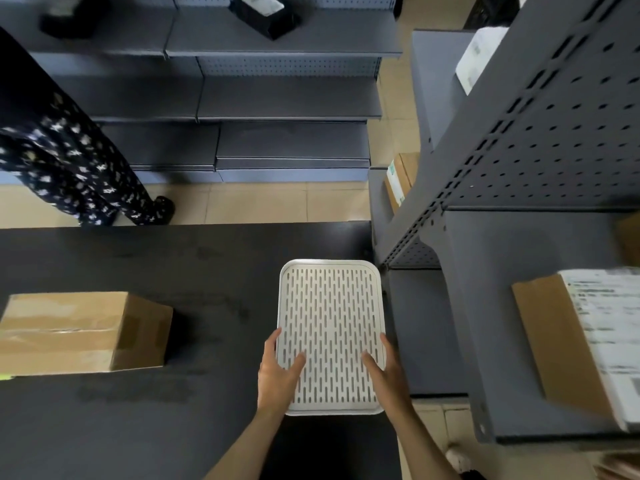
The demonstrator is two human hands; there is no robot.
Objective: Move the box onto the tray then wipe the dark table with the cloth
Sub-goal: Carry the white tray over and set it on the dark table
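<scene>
A white slotted tray (330, 289) lies at the right end of the dark table (194, 271). My left hand (278, 374) grips its near left edge, thumb on top. My right hand (386, 372) grips the near right edge the same way. A taped cardboard box (83, 332) stands on the table at the far left, well apart from the tray. No cloth is in view.
Grey metal shelving (519, 150) stands close on the right, with a labelled cardboard parcel (585, 337) on it. More grey shelves (277, 98) line the far side. Another person's patterned trouser legs (69, 161) stand beyond the table's far left edge.
</scene>
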